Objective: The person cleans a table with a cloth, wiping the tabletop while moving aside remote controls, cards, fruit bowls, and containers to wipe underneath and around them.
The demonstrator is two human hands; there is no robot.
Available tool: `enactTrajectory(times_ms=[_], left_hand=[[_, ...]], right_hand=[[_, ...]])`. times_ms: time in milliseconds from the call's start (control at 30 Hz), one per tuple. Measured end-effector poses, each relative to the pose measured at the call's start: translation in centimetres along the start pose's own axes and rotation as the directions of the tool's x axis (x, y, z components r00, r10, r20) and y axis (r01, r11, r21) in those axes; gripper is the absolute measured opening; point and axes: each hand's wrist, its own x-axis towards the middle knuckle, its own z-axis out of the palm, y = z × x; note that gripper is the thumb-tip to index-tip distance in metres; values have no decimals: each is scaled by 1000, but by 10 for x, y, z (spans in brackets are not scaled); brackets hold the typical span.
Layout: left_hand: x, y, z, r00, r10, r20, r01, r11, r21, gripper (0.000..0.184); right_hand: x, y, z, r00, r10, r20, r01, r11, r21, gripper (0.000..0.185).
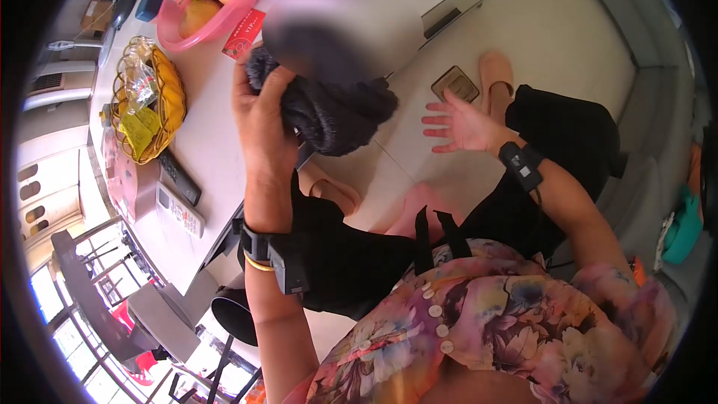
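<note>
My left hand (pixel 262 108) is closed around a dark grey fluffy cloth (pixel 336 116), bunched up and held beside the table edge. A blurred pale shape (pixel 374 26) covers the area just above the cloth, so I cannot make out what is there. My right hand (pixel 465 126) is held out over the floor, palm up with fingers spread and nothing in it. Past its fingertips shows a flat dark rectangular object with a light rim (pixel 455 84); its kind is unclear.
On the white table (pixel 213 105) are a pink fruit bowl (pixel 247 7), a red card (pixel 244 34), a yellow basket (pixel 173 93) of wrapped items, a black remote (pixel 179 177) and a white remote (pixel 179 209). A grey sofa (pixel 662 105) stands at the right.
</note>
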Motion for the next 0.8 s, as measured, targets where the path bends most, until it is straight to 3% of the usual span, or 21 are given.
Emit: enactTrajectory(times_ms=[100, 267, 333, 400, 433, 533, 633, 667, 733, 800], left_hand=[[5, -3, -7, 998, 17, -54, -18, 1000, -18, 37], [12, -9, -4, 993, -23, -112, 31, 997, 67, 39], [16, -10, -4, 993, -29, -112, 37, 996, 77, 40], [20, -12, -4, 988, -39, -151, 66, 981, 180, 40], [23, -13, -5, 986, -50, -159, 79, 980, 182, 40], [28, -13, -7, 953, -174, -246, 210, 969, 128, 44], [38, -14, -1, 901, -187, -391, 264, 952, 153, 56], [42, -15, -6, 896, -192, -401, 271, 951, 149, 56], [48, -15, -23, 941, -167, -295, 265, 906, 331, 61], [52, -15, -26, 915, -220, -338, 334, 883, 329, 67]], right_hand=[[15, 29, -18, 995, 78, 55, -80, 996, 33, 83], [67, 84, -32, 947, 300, 114, -299, 954, -33, 82], [94, 104, -37, 899, 430, 80, -398, 880, -259, 83], [95, 109, -31, 901, 363, -238, -433, 755, -493, 72], [98, 110, -33, 900, 295, -320, -435, 652, -621, 71], [119, 119, -46, 927, 258, -271, -359, 409, -839, 69], [147, 113, -49, 937, 302, -175, -268, 303, -914, 68], [152, 109, -49, 937, 315, -155, -248, 282, -927, 67], [156, 96, -55, 925, 351, -146, -236, 228, -945, 66], [150, 76, -61, 915, 376, -146, -228, 184, -956, 64]])
